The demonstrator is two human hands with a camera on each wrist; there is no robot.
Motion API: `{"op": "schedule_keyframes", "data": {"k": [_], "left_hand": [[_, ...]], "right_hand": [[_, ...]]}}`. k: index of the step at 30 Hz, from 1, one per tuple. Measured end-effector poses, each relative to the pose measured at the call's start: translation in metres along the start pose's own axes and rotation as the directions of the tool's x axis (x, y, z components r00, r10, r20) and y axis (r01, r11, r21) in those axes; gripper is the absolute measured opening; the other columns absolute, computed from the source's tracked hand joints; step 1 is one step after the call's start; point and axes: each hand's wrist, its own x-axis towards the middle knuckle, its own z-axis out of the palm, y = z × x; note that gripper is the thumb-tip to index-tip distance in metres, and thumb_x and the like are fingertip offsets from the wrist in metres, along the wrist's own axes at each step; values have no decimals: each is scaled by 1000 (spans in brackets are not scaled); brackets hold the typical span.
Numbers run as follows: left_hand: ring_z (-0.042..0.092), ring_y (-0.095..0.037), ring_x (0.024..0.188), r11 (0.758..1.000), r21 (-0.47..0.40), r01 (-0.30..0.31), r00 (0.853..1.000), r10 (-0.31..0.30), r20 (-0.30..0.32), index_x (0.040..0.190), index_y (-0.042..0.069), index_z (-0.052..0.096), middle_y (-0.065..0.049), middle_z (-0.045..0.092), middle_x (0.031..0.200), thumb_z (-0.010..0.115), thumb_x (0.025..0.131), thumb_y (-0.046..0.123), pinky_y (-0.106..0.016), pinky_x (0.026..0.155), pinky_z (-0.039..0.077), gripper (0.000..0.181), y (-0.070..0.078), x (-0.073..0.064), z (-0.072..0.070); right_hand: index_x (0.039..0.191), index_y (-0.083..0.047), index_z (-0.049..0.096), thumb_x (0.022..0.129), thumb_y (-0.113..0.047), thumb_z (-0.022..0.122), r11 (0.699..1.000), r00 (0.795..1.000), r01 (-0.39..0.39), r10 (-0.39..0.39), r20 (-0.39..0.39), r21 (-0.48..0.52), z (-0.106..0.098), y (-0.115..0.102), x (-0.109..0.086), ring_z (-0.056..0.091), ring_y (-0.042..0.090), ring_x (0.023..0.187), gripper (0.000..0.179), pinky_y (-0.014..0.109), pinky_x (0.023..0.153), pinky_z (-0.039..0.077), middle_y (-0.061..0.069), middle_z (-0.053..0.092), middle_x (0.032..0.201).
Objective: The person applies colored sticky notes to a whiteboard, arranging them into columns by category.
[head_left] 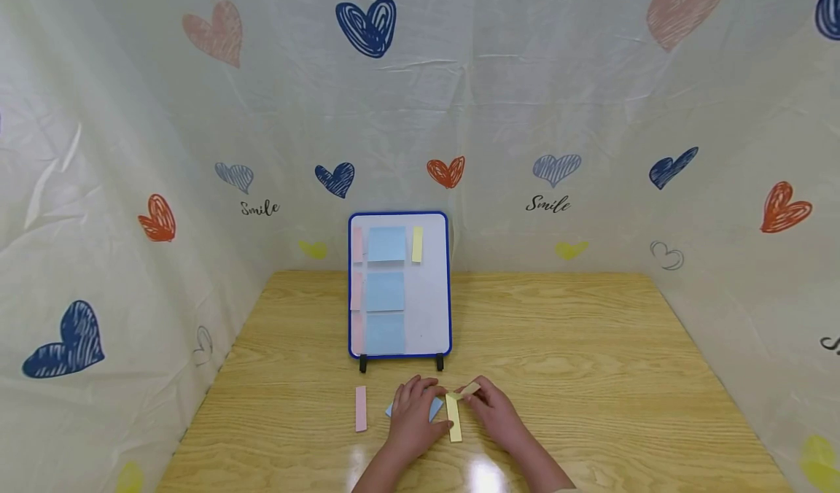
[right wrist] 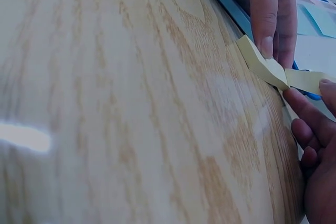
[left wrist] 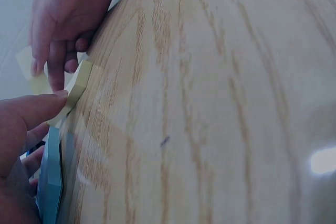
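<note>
My right hand (head_left: 496, 413) pinches the free end of a yellow sticky note strip (head_left: 469, 389) between thumb and index finger. The strip bends up and sideways from the far end of a narrow yellow sticky-note pad (head_left: 455, 426) on the table. With an outstretched thumb, my left hand (head_left: 413, 416) presses on that pad; its index fingertip lies near the pad's far end. Under the left hand is a blue sticky-note pad (head_left: 436, 408), partly covered by the fingers. In the right wrist view, the lifted strip (right wrist: 304, 81) spans from the pad (right wrist: 261, 65) to the right thumb.
A narrow pink sticky-note pad (head_left: 361, 408) lies left of the hands. Behind them a blue-framed whiteboard (head_left: 428, 311) stands on black feet, bearing a column of pink notes (head_left: 356, 291), a column of blue notes (head_left: 386, 291) and one yellow note (head_left: 417, 244) at upper right.
</note>
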Motion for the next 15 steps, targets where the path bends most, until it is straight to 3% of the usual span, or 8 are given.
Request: {"op": "schedule_keyframes", "data": {"k": [5, 10, 15], "left_hand": [[32, -35, 136, 1000, -1, -5, 1000, 5, 0, 120, 17, 61, -4, 50, 136, 80, 79, 34, -58, 112, 17, 49, 0, 0, -1], [31, -36, 136, 1000, -17, 6, 1000, -6, 10, 120, 18, 62, -4, 50, 136, 80, 79, 34, -58, 112, 16, 48, 2, 0, -3], [31, -35, 137, 1000, -23, 18, 1000, -18, 20, 121, 19, 62, -3, 50, 137, 79, 79, 34, -58, 113, 15, 47, 2, 0, -3]], "right_hand": [[109, -9, 61, 98, -18, 57, 1000, 1000, 9, -8, -27, 8, 1, -4, 0, 63, 16, 103, 14, 25, 86, 47, 6, 70, 109], [107, -2, 60, 98, -6, 56, 1000, 999, -4, 5, -36, 25, 0, -22, -4, 64, 23, 103, 11, 24, 85, 48, 15, 69, 109], [106, -3, 60, 98, -5, 56, 1000, 998, -25, 26, -59, 16, -1, -23, -4, 62, 20, 85, 10, 23, 73, 46, 14, 69, 95]]}}
